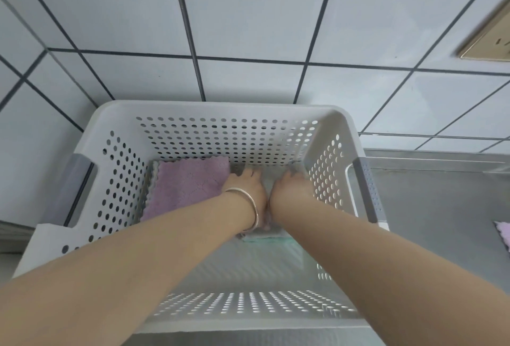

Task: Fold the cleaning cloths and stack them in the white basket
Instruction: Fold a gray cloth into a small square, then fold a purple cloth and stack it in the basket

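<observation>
The white perforated basket (124, 169) surrounds both arms. Just left of the left hand (247, 184) lies a folded purple cloth (187, 187), leaving room beside it. Both hands, the right hand (289, 188) alongside, press flat with spread fingers on a grey cloth (269, 180), probably seating it level beside the purple one.

Both hands, left hand (246, 184) and right hand (289, 186), press a grey cloth (267, 180) flat in the white basket (82, 135). A folded purple cloth (187, 188) lies beside it, toward the basket's left wall.

We see a matt white plastic basket (121, 113) with perforated walls, a soft, textured purple cloth (187, 185) inside, glossy wall tiles (248, 14), and a brushed metal counter (441, 202).
</observation>
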The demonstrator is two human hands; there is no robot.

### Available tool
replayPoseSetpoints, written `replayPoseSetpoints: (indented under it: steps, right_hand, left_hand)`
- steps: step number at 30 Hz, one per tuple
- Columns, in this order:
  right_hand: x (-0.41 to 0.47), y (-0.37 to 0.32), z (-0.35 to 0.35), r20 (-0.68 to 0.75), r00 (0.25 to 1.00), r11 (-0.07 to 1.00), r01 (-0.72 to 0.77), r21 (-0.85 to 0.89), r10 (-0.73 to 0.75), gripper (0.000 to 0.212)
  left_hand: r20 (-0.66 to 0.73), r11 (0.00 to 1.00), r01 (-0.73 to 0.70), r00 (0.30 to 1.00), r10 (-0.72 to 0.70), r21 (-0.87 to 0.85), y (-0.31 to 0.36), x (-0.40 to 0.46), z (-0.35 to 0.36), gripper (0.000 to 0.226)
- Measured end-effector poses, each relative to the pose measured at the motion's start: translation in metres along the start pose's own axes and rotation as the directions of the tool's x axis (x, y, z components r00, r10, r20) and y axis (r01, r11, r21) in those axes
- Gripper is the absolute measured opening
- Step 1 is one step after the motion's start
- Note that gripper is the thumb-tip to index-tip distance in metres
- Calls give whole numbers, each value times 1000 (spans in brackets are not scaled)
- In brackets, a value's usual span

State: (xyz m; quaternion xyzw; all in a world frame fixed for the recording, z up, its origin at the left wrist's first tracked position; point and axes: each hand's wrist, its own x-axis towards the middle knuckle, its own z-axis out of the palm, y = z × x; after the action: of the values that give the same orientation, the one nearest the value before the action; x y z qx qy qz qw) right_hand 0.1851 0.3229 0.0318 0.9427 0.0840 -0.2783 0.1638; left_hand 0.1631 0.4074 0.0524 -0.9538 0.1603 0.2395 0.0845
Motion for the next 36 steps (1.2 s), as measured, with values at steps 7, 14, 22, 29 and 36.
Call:
replayPoseSetpoints:
  steps: [7, 14, 22, 29, 36]
  right_hand:
    - [5, 10, 7, 79, 987, 988, 137, 65, -142, 50]
    - [-96, 61, -88, -302, 944, 867, 259, 427, -133, 32]
    - [-198, 188, 60, -653, 600, 603, 328, 728, 462, 8]
    - [-210, 326, 259, -95, 781, 427, -231, 874, 618, 29]
    - [-214, 447, 355, 59, 649, 346, -478, 808, 758, 51]
  left_hand:
    - [135, 999, -3, 991, -4, 53, 0, 10, 6, 85]
    - [-139, 996, 21, 990, -33, -86, 12, -43, -97, 20]
    - [-668, 783, -427, 744, 20, -452, 153, -123, -126, 23]
    - [-426, 759, -389, 890, 162, -523, 315, -79, -56, 31]
    - [-233, 766, -316, 947, 221, -560, 464, -26, -17, 22]
